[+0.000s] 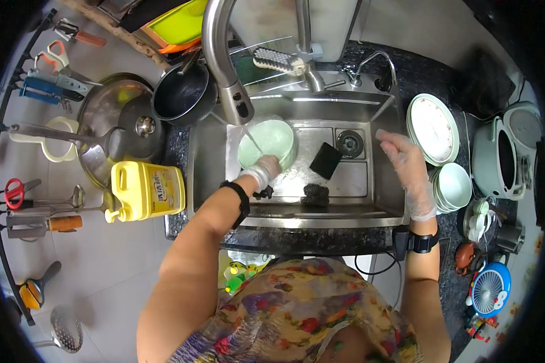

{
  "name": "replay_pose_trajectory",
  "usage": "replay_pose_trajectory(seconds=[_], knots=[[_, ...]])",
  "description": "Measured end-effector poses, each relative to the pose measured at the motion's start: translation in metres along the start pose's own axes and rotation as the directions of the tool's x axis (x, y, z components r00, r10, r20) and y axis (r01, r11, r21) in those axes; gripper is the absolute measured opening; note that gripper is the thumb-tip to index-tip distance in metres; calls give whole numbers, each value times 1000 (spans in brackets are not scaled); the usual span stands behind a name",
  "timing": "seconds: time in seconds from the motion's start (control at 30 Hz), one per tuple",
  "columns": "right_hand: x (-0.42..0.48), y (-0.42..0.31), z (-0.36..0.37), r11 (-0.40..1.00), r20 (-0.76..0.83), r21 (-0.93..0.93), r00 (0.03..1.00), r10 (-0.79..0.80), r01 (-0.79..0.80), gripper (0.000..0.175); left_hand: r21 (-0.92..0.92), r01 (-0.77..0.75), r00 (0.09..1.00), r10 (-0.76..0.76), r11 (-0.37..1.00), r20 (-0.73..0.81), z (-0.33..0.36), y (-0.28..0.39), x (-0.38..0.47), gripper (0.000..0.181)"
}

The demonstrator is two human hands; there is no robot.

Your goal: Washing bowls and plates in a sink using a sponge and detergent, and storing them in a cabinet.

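My left hand (265,170), in a clear plastic glove, grips the near rim of a pale green bowl (268,136) in the left part of the stainless steel sink (213,181). A thin stream of water from the pull-down faucet (237,106) runs into the bowl, which appears tilted. My right hand (406,168), gloved too, is raised over the sink's right rim with fingers extended and nothing in it. Close to it on the right are stacked plates (431,129) and stacked pale green bowls (454,186). On the sink floor lie a black scouring pad (325,161) and a dark scrubber (315,194).
A yellow detergent jug (147,190) stands left of the sink, with a black pot (185,95) behind it. A scrub brush (274,60) rests behind the basin. Utensils hang from a rail (2,181) at far left. A rice-cooker-like appliance (495,159) and a blue fan (490,289) are at right.
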State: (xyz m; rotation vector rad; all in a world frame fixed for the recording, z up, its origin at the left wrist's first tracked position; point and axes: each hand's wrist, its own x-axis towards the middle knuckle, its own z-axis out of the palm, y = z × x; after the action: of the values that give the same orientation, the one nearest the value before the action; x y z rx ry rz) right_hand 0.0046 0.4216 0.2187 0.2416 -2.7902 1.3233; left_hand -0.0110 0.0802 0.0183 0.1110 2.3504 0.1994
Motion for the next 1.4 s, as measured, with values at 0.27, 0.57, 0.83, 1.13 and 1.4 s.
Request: replay_pose_trajectory(seconds=[0.27,0.57,0.83,1.13,1.4], knots=[[0,-14,-4,993,41,-74,995,-86,88,23,-915,75,987,-160,395,11,-33,-57,-25,36],[0,-17,48,977,228,-81,958,-175,198,26,-781,-196,967,-250,-592,-53,-39,-45,-82,39],[-6,-81,213,770,184,35,753,-632,637,42,-658,-277,958,-257,-700,-130,-49,-28,-109,42],[82,-93,241,943,406,265,863,-300,203,42,-733,-354,935,-228,-581,-271,-59,-30,-157,48],[34,-53,250,174,662,731,747,56,-660,60,-541,-184,981,-123,-821,-148,-64,-52,-154,59]])
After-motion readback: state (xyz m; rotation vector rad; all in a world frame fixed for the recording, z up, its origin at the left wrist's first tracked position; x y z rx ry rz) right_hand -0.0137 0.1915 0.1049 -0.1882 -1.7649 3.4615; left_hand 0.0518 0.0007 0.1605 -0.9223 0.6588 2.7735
